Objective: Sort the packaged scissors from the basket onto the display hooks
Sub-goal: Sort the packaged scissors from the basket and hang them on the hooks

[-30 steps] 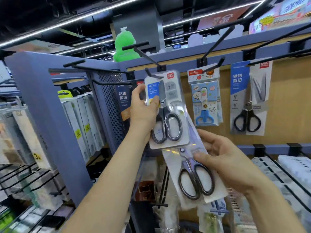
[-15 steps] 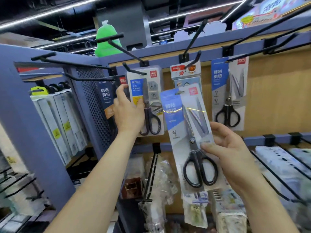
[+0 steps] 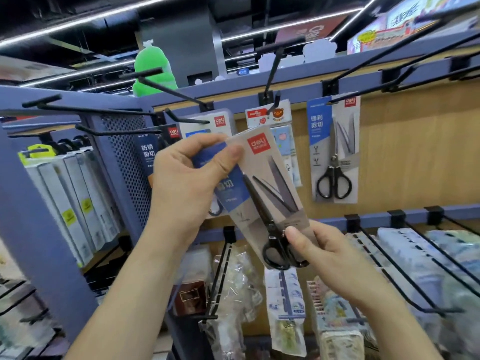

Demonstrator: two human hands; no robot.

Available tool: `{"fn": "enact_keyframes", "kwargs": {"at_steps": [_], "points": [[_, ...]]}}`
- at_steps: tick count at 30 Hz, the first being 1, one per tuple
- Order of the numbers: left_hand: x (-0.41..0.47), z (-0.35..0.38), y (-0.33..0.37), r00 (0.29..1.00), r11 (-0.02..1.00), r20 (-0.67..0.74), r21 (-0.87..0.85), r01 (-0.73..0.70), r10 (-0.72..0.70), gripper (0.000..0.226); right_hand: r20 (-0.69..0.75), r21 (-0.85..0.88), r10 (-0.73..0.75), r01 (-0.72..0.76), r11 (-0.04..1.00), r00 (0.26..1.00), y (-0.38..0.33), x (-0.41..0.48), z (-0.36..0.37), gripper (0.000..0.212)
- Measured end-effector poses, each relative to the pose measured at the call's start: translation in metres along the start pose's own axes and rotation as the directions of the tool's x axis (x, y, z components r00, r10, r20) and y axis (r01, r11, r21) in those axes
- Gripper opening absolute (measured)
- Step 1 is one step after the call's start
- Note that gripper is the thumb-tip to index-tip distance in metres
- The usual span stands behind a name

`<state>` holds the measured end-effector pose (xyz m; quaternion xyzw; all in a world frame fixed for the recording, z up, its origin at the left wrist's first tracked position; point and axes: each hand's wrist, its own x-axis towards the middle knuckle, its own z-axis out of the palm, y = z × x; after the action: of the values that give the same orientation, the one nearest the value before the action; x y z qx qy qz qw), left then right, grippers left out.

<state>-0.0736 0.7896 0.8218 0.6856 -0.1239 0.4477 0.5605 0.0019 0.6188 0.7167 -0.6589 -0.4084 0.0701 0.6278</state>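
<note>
Scissors pack (image 3: 262, 188) tilted, top upper-left, handles lower-right.

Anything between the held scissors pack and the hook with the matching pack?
Nothing visible. Left hand and right hand hold the scissors pack in front of the display; the matching pack hangs to its right.

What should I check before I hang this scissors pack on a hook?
1. Scissors pack held by left hand at the top and right hand at the bottom: ok.
2. Pack upright: not ok, it is tilted.
3. Hang hole clear: cannot tell, the left hand covers it.
4. Matching hanging pack found, on the right: ok.
5. Room on its hook: ok, the rod in front looks bare.
</note>
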Motion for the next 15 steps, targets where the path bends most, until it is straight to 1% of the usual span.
{"fn": "enact_keyframes", "kwargs": {"at_steps": [1, 2, 6, 8, 10, 11, 13, 15], "points": [[0.001, 0.002, 0.003, 1.000, 1.000, 0.023, 0.005, -0.018, 0.018, 0.009, 0.019, -0.023, 0.032, -0.031, 0.999, 0.999, 0.003, -0.001, -0.004, 0.041], [0.002, 0.006, 0.005, 0.998, 0.999, 0.048, 0.021, -0.036, 0.035, 0.009, 0.007, -0.017, 0.055, -0.055, 0.998, 0.998, 0.006, -0.002, -0.009, 0.051], [0.002, 0.032, 0.015, 0.984, 0.991, 0.159, 0.091, -0.095, 0.079, 0.005, -0.128, 0.079, 0.079, -0.070, 0.994, 0.989, 0.021, -0.005, -0.027, 0.067], [0.002, 0.046, 0.019, 0.974, 0.991, 0.213, 0.089, -0.095, 0.074, 0.005, -0.229, 0.143, 0.103, -0.071, 0.987, 0.968, 0.022, -0.006, -0.036, 0.073], [0.006, 0.061, 0.021, 0.968, 0.994, 0.243, 0.070, -0.087, 0.067, 0.004, -0.298, 0.196, 0.136, -0.079, 0.977, 0.945, 0.021, -0.008, -0.046, 0.082], [0.009, 0.070, 0.020, 0.966, 0.994, 0.249, 0.068, -0.091, 0.071, 0.005, -0.314, 0.205, 0.144, -0.081, 0.975, 0.939, 0.020, -0.009, -0.050, 0.081], [0.016, 0.089, 0.018, 0.963, 0.991, 0.253, 0.078, -0.113, 0.090, 0.011, -0.313, 0.238, 0.149, -0.075, 0.968, 0.938, 0.017, -0.013, -0.057, 0.062], [0.023, 0.107, 0.017, 0.963, 0.990, 0.250, 0.071, -0.120, 0.098, 0.012, -0.330, 0.249, 0.147, -0.064, 0.966, 0.932, 0.013, -0.015, -0.065, 0.051]]}}
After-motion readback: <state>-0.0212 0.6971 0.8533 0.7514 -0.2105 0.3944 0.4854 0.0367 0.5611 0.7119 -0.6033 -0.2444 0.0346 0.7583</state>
